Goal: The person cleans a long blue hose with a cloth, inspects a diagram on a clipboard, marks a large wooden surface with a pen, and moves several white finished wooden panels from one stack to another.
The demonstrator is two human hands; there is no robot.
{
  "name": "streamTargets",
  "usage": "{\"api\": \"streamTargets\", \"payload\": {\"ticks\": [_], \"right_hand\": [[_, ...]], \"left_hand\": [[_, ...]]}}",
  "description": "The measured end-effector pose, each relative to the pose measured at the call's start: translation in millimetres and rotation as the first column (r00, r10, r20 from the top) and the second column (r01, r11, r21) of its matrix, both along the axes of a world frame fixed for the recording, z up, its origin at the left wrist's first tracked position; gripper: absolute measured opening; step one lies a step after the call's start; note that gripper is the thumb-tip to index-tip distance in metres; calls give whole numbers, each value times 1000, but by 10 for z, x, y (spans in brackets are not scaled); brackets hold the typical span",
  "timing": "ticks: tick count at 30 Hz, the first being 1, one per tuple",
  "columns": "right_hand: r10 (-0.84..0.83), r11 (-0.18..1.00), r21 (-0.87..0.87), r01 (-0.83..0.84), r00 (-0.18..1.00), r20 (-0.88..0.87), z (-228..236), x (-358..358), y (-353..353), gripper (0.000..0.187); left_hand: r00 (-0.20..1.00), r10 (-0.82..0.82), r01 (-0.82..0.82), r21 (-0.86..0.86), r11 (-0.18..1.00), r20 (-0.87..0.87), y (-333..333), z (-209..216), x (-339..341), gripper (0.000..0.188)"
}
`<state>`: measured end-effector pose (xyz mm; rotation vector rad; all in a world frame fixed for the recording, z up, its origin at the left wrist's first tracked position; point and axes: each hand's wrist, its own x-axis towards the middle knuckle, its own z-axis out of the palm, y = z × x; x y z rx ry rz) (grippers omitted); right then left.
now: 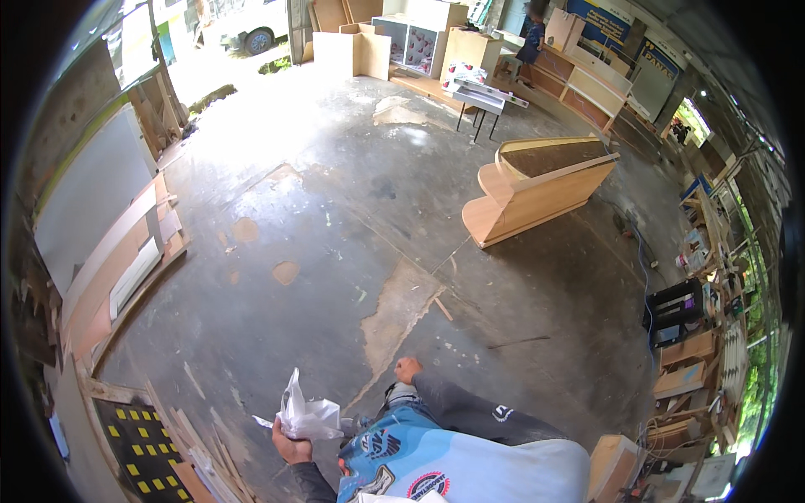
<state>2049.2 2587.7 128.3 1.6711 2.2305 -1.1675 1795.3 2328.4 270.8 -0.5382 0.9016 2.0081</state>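
Observation:
My left hand [292,444] is closed around a crumpled white plastic bag [312,417], low in the view beside my left hip. The bag is partly see-through, but I cannot make out what it contains. In front of my body, my right hand [407,369] is curled into a loose fist, with nothing showing in or sticking out of it. A dark sleeve covers my right forearm. Both hands are well apart from the furniture.
A wooden shelf unit with rounded ends [537,197] lies on the patched concrete floor [377,218]. Boards [126,243] lean along the left side. Beyond stand a small table [482,101], cabinets [411,46] and another person [532,46]. A cable [644,277] and clutter line the right.

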Motion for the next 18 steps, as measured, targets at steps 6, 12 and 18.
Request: {"api": "streamTargets", "payload": {"ticks": [6,12,18], "right_hand": [[-127,992,18,129,990,-67,-100,-741,-505,27],[-94,996,-8,93,991,-93,86,-1371,-438,28],[211,974,-73,-213,977,-37,-178,-2312,-422,29]], "left_hand": [[999,-14,16,32,999,-44,-379,58,-833,32],[1000,-16,16,24,1000,-1,-360,-15,-1414,32],[996,86,-86,35,996,4,-384,90,-2059,30]]}}
